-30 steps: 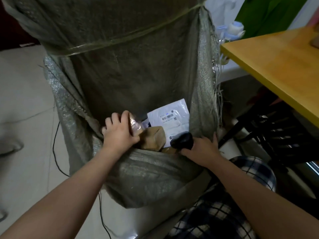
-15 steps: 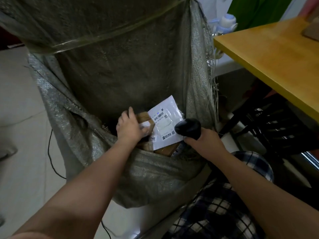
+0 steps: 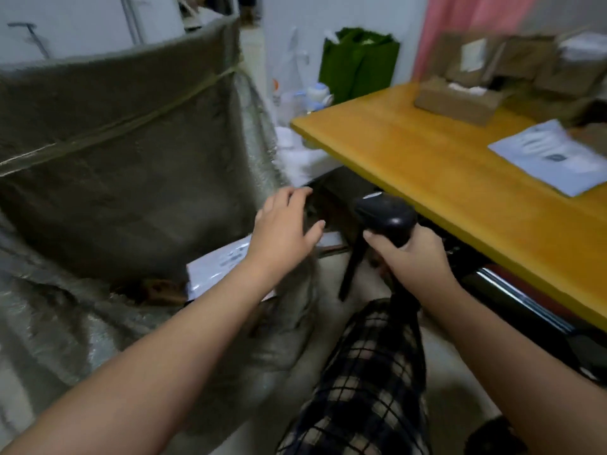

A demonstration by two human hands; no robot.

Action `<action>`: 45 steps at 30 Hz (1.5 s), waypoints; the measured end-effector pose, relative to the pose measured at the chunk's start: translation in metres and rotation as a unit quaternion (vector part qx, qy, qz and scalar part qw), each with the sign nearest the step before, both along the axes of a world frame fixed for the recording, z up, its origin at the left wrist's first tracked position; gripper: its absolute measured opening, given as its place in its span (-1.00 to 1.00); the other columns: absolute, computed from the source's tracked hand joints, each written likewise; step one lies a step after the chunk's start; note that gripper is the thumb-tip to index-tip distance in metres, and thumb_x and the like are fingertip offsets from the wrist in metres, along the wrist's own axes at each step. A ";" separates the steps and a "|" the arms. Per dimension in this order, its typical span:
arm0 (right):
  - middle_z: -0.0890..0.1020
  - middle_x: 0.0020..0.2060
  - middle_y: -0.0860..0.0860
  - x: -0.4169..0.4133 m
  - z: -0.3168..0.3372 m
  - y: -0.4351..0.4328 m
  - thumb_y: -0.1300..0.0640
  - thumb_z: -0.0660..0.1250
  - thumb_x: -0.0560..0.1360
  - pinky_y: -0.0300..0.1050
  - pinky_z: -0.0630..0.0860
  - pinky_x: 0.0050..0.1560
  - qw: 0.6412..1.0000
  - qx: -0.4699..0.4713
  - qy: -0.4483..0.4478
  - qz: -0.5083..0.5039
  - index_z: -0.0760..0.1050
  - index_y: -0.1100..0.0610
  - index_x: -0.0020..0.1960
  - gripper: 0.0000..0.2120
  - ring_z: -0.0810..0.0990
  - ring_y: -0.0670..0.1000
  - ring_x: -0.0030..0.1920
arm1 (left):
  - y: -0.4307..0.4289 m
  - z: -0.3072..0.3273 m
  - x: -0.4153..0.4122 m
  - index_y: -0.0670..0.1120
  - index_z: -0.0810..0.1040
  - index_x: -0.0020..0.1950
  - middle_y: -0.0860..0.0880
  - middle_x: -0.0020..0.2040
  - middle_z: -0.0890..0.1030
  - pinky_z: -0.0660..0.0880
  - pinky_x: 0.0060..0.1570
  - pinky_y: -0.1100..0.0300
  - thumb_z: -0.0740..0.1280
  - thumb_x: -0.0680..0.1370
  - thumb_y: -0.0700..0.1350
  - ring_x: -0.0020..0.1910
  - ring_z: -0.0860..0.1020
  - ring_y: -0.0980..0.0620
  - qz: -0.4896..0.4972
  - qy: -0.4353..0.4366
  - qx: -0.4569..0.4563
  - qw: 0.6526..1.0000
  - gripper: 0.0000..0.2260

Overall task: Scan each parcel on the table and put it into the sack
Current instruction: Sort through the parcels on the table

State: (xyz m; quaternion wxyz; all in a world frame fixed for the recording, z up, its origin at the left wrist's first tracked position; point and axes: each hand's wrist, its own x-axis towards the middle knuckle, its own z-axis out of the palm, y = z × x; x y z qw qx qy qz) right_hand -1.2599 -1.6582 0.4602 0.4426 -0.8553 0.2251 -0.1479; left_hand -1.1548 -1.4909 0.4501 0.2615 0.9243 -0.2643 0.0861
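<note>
A white mailer (image 3: 545, 156) and brown boxes (image 3: 456, 100) wait on the table (image 3: 410, 165), well beyond your fingertips. Your left hand (image 3: 282, 224) is spread and empty beside the sack (image 3: 115, 152). Your right hand (image 3: 417, 261) grips the scanner (image 3: 387, 215), which could knock the table edge just above it.

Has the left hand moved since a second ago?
Yes. The left hand has left the parcels in the sack and now hangs open past its right edge, toward the table.
</note>
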 end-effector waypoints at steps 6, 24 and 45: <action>0.61 -0.43 0.09 -0.081 0.049 -0.080 0.03 0.43 0.46 -0.12 0.49 -0.36 0.982 0.070 -0.085 -0.152 0.54 0.15 -0.17 -0.81 0.61 0.07 -0.48 | -0.123 0.033 -0.039 -0.06 0.31 0.45 -0.07 0.35 0.36 0.29 0.29 0.01 0.29 0.56 0.08 0.33 0.32 -0.10 -0.166 -0.025 -0.008 0.986 -0.50; 0.53 -0.43 0.14 -0.174 0.048 -0.155 0.09 0.36 0.53 -0.09 0.50 -0.41 0.899 0.249 -0.193 -0.306 0.55 0.23 -0.04 -0.82 0.50 0.05 -0.51 | -0.369 0.050 -0.049 -0.03 0.20 0.54 -0.05 0.54 0.21 0.11 0.47 -0.08 0.03 0.59 0.29 0.50 0.20 -0.08 -0.362 -0.008 0.245 0.899 -0.39; 0.55 -0.35 0.04 -0.168 0.057 -0.144 0.32 0.41 0.40 -0.28 0.41 -0.39 0.917 0.164 -0.166 -0.323 0.52 0.15 -0.26 -0.86 0.51 0.00 -0.33 | -0.211 0.021 -0.100 -0.05 0.54 -0.06 0.02 -0.09 0.45 0.39 -0.05 0.13 0.45 0.47 -0.05 -0.05 0.50 0.03 -0.383 0.062 -0.090 0.917 -0.85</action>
